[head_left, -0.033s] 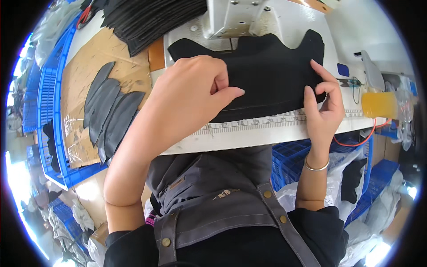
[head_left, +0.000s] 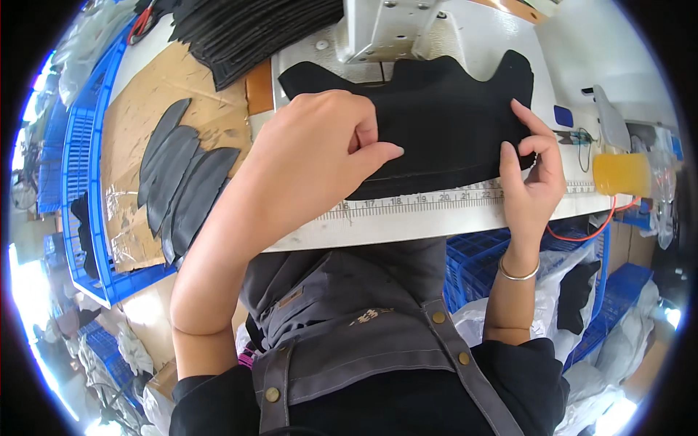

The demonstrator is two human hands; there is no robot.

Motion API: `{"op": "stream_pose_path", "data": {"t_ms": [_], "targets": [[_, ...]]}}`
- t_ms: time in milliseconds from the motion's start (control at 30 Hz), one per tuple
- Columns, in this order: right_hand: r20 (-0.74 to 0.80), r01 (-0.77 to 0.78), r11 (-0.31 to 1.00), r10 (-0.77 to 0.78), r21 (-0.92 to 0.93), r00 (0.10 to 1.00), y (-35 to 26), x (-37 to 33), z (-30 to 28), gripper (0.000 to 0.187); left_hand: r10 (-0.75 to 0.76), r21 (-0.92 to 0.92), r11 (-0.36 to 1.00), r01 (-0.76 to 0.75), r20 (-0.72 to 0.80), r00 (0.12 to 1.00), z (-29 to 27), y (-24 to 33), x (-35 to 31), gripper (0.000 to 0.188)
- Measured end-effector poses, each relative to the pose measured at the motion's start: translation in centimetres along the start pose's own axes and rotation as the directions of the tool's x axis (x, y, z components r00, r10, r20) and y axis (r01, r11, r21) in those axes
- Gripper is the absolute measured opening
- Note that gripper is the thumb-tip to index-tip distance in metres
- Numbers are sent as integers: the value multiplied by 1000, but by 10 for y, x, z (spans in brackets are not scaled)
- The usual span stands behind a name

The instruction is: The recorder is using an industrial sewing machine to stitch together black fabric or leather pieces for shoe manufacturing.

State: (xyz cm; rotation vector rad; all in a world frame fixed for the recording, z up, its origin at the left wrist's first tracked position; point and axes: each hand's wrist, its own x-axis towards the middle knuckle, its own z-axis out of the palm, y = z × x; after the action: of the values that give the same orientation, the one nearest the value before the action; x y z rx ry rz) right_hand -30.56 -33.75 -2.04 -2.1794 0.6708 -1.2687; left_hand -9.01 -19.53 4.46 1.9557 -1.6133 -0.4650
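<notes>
Since the earlier frame almost nothing has shifted: both hands sit where they were on the black fabric piece (head_left: 443, 123), which lies flat on the white worktop (head_left: 509, 43) under the head of the sewing machine (head_left: 385, 25). The left hand (head_left: 313, 156) rests on the left part of the fabric, its grip closed, thumb and fingers pinched together on the cloth near the lower seam edge. The right hand (head_left: 531, 182) holds the fabric's right edge, its grip clamped on the cloth between thumb and fingers; a silver bangle (head_left: 518, 274) circles that wrist. A ruler strip (head_left: 422, 203) runs along the front edge of the worktop, just below the fabric. To the left, dark grey cut pieces (head_left: 182, 182) lie fanned on a sheet of cardboard (head_left: 189, 83), beside a blue crate (head_left: 80, 160). A stack of black pieces (head_left: 254, 29) lies at the top. A yellow bottle (head_left: 622, 174) stands at the right.
</notes>
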Motion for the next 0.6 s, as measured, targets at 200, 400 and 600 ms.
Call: {"op": "stream_pose_path", "data": {"t_ms": [200, 400, 600], "targets": [[8, -28, 998, 27, 55, 1000, 1, -3, 1, 20, -79, -37, 996, 81, 67, 995, -4, -2, 0, 28], [-7, -7, 998, 8, 59, 1000, 0, -1, 3, 19, -50, -23, 998, 51, 59, 997, -5, -4, -1, 28], [-5, -1, 1000, 1, 25, 1000, -1, -1, 2, 19, -115, -13, 993, 117, 97, 989, -10, 8, 1, 27]]}}
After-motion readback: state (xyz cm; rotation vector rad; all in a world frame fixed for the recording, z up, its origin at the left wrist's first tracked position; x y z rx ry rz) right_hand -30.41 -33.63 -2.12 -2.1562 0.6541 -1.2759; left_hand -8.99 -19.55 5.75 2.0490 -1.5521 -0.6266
